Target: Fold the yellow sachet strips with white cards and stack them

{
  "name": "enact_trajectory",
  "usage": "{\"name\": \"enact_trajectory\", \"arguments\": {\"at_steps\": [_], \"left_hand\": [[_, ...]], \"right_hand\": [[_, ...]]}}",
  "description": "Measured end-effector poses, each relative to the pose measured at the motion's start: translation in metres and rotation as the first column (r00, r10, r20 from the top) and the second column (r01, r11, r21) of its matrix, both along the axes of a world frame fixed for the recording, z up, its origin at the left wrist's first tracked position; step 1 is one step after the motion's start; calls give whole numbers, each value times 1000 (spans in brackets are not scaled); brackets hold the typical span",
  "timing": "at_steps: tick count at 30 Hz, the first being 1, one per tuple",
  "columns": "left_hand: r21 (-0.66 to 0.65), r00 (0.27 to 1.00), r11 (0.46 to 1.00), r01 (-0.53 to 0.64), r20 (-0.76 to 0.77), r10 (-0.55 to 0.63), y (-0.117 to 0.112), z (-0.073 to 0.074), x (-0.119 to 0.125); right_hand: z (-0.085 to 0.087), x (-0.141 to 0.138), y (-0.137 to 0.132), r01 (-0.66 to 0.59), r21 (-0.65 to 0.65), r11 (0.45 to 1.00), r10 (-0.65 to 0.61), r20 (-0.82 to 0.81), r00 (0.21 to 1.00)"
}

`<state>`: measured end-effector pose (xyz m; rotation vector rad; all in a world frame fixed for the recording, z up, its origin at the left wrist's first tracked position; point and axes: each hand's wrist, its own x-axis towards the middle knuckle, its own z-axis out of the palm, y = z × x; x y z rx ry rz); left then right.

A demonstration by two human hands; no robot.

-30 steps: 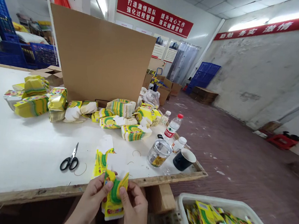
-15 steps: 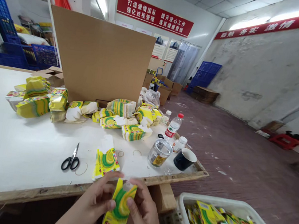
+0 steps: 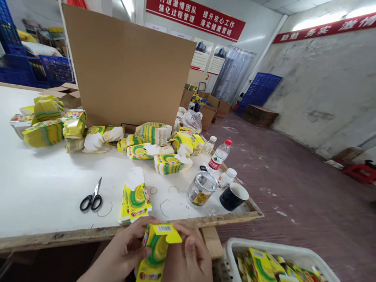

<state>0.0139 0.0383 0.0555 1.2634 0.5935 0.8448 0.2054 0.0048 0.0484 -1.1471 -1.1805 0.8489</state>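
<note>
Nearest us, low in the middle of the view, a small yellow-and-green printed card box [image 3: 154,261] is held in front of the lap, just on our side of the table edge. Its long axis runs from that edge back towards the body, leaning only slightly. The person's left hand [image 3: 128,249] is closed on the box's left side, thumb pressed on the front panel, fingers tucked behind. The right hand [image 3: 196,258] is loosely spread just to the right, thumb lifted clear of the card — we cannot tell whether its fingers touch the back. At the far end, beneath a barcode, a yellow rounded flap [image 3: 174,237] points to the right, so the right hand is the nearer one to it, while the left alone plainly has the grip.

To the right of the hands we find a white plastic slatted basket [image 3: 273,246] of similar yellow cartons. Just beyond the hands, on a white tabletop [image 3: 43,191] edged in raw wood, lie loose yellow cartons [image 3: 138,199], with black-handled metal scissors [image 3: 96,192] to their left and a clear lidded jar [image 3: 201,190] and a dark mug [image 3: 229,200] to their right. Farther off we see fanned bundles of yellow cartons [image 3: 171,164] — and behind them a tall brown cardboard sheet [image 3: 128,68]
</note>
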Motion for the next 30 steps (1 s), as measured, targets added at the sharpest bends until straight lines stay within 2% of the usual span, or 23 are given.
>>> {"name": "enact_trajectory", "arguments": {"at_steps": [2,5,7,10,13,18,22,26,28,30], "left_hand": [[41,997,998,-39,-59,41,0,-1,2],[101,994,995,-13,-106,24,-2,-1,2],[113,993,993,22,-117,-8,-4,0,1],[63,995,997,45,-93,-39,-4,0,0],[4,998,998,58,-33,-57,-2,-1,0],[0,999,1000,5,-38,-5,1,-2,2],[-41,1000,999,6,-18,-6,3,1,4],[-30,1000,1000,1,-2,-1,1,4,11],[-19,1000,1000,23,-7,-23,1,6,15],[-16,998,998,59,-7,-59,1,8,19]], "right_hand": [[0,2,1,-57,-81,995,60,33,998],[-3,-1,3,-91,-192,977,106,71,992],[-5,-4,4,-64,-209,976,93,130,987],[-4,-8,5,-21,-219,975,72,227,971],[-3,-10,6,-41,-237,971,102,249,963],[-7,-9,11,20,-233,972,50,289,956],[-6,-1,11,-67,-156,985,92,160,983],[-3,4,5,-141,-131,981,126,-122,985],[-3,3,2,-139,-148,979,105,-219,970],[-3,1,1,-97,-153,983,60,-230,971]]}}
